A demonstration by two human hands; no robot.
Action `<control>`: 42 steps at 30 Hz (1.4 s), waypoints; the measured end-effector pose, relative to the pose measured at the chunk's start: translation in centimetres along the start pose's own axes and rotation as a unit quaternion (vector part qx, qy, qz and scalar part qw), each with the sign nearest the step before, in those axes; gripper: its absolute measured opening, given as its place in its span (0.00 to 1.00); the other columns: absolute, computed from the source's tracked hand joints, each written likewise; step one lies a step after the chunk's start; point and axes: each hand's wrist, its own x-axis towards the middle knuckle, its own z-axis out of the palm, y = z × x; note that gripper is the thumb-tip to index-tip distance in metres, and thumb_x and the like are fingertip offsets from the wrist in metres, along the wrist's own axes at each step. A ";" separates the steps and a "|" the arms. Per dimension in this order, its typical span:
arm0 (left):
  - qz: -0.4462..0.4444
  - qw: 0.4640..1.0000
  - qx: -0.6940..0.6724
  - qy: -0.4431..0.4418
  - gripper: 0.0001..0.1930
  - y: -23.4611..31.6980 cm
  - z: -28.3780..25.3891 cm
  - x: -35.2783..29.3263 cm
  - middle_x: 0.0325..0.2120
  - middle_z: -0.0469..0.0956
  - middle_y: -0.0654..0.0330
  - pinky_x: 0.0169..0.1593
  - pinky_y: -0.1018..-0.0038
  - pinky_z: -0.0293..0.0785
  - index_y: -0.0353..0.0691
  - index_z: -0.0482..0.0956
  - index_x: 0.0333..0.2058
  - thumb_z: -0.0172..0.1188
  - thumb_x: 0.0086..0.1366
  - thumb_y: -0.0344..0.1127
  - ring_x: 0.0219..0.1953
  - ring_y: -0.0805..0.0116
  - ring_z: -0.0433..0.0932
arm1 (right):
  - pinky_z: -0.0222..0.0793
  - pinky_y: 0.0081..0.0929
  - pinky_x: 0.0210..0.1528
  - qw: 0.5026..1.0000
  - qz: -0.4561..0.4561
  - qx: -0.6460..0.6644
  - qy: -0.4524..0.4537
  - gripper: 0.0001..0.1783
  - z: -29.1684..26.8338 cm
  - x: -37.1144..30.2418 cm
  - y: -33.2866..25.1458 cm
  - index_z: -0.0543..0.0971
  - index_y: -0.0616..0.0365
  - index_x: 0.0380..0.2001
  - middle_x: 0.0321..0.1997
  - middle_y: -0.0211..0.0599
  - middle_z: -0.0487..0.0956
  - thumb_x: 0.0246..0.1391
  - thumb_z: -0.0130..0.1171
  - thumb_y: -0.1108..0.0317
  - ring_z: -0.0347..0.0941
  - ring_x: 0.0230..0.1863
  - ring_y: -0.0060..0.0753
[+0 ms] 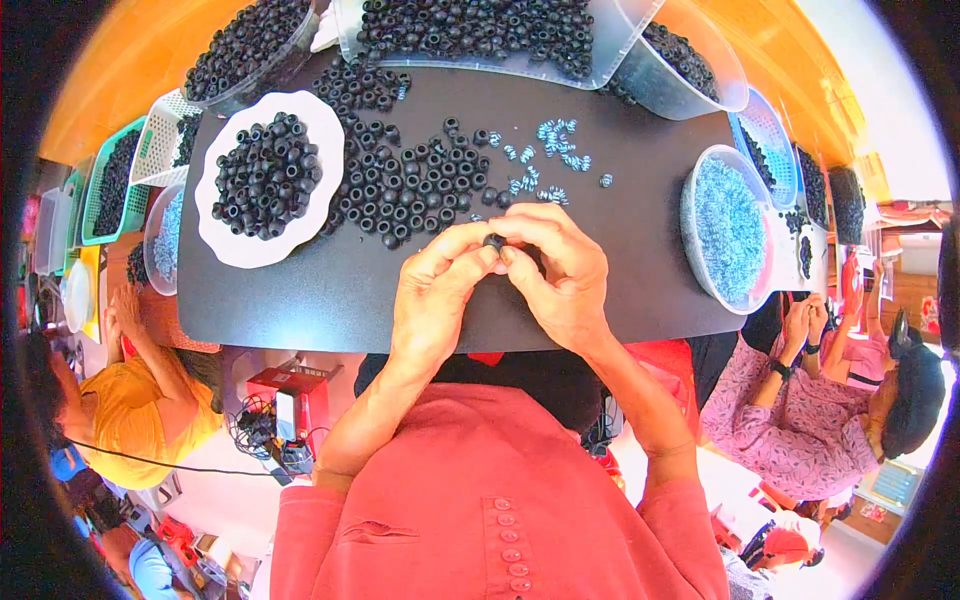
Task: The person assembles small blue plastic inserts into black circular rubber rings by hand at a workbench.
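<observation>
Hands meet over black mat (330, 300) in head view. Left hand (432, 300) and right hand (562, 275) both pinched shut on one black ring (494, 241) between fingertips, just above mat's middle. Loose black rings (410, 185) heaped beyond; white plate (232, 250) left, small springs (555, 140) near, bowl of springs (695, 250) right.

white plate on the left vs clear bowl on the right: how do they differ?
The white plate is opaque, shallow and scallop-edged; the clear bowl is see-through and deeper. The plate holds black rings; the bowl holds small blue-grey springs. The plate sits wholly on the black mat; the bowl overhangs its right edge. Both are heaped with parts.
</observation>
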 end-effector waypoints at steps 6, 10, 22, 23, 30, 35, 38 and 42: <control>-0.020 0.998 -0.052 -0.020 0.11 0.3 -0.1 0.1 0.35 0.79 0.58 0.46 0.78 0.72 0.32 0.77 0.43 0.52 0.63 0.24 0.38 0.74 0.76 | 0.71 0.18 0.38 0.998 -0.034 -0.053 0.004 0.21 0.2 0.0 -0.4 0.77 0.61 0.42 0.43 0.38 0.74 0.41 0.60 0.85 0.73 0.33 0.23; -0.032 0.998 -0.049 -0.006 0.10 0.4 0.1 0.0 0.36 0.79 0.58 0.46 0.78 0.72 0.32 0.77 0.42 0.52 0.63 0.24 0.39 0.74 0.76 | 0.71 0.18 0.36 0.996 -0.038 -0.080 0.032 0.21 0.7 -0.3 -0.5 0.78 0.61 0.41 0.43 0.37 0.75 0.39 0.62 0.85 0.72 0.31 0.22; -0.049 0.998 -0.040 -0.014 0.09 0.4 -0.2 0.3 0.36 0.78 0.60 0.46 0.78 0.71 0.31 0.78 0.40 0.52 0.62 0.24 0.39 0.74 0.75 | 0.71 0.21 0.34 0.993 -0.059 -0.100 0.031 0.18 0.6 0.2 -0.4 0.78 0.60 0.38 0.40 0.37 0.77 0.39 0.62 0.83 0.71 0.34 0.26; -0.047 0.998 -0.039 -0.016 0.09 0.6 -0.1 0.4 0.36 0.78 0.60 0.46 0.78 0.71 0.31 0.78 0.40 0.52 0.62 0.24 0.39 0.74 0.75 | 0.71 0.21 0.34 0.993 -0.061 -0.100 0.032 0.18 0.6 0.3 -0.5 0.78 0.60 0.38 0.40 0.37 0.77 0.39 0.62 0.83 0.71 0.34 0.26; -0.045 0.997 -0.048 -0.043 0.10 0.4 -0.5 0.2 0.35 0.77 0.61 0.48 0.76 0.70 0.32 0.76 0.43 0.52 0.63 0.25 0.39 0.75 0.74 | 0.69 0.34 0.40 0.975 -0.136 -0.170 0.035 0.18 0.6 0.1 -0.3 0.76 0.63 0.39 0.38 0.41 0.76 0.39 0.62 0.78 0.72 0.37 0.42; -0.022 0.999 0.038 -0.029 0.13 0.5 -0.1 -0.4 0.36 0.79 0.57 0.48 0.75 0.70 0.31 0.73 0.44 0.50 0.66 0.34 0.40 0.72 0.75 | 0.69 0.32 0.38 0.976 -0.090 -0.190 0.064 0.14 -1.8 1.2 -0.9 0.76 0.60 0.38 0.36 0.40 0.76 0.43 0.61 0.77 0.73 0.35 0.40; 0.019 0.991 0.127 -0.036 0.14 0.7 -0.1 -1.2 0.35 0.80 0.53 0.49 0.73 0.69 0.31 0.72 0.43 0.48 0.68 0.38 0.40 0.70 0.77 | 0.70 0.29 0.38 0.964 0.001 -0.240 0.112 0.10 -7.0 4.6 -2.0 0.77 0.56 0.37 0.35 0.40 0.77 0.48 0.58 0.74 0.75 0.34 0.35; 0.066 0.968 0.242 -0.022 0.13 1.6 0.1 -1.5 0.33 0.80 0.54 0.49 0.72 0.69 0.32 0.74 0.42 0.45 0.68 0.35 0.39 0.69 0.77 | 0.70 0.28 0.40 0.911 -0.053 -0.359 0.196 0.10 -15.1 12.1 -0.1 0.79 0.59 0.37 0.31 0.41 0.80 0.51 0.58 0.70 0.77 0.35 0.35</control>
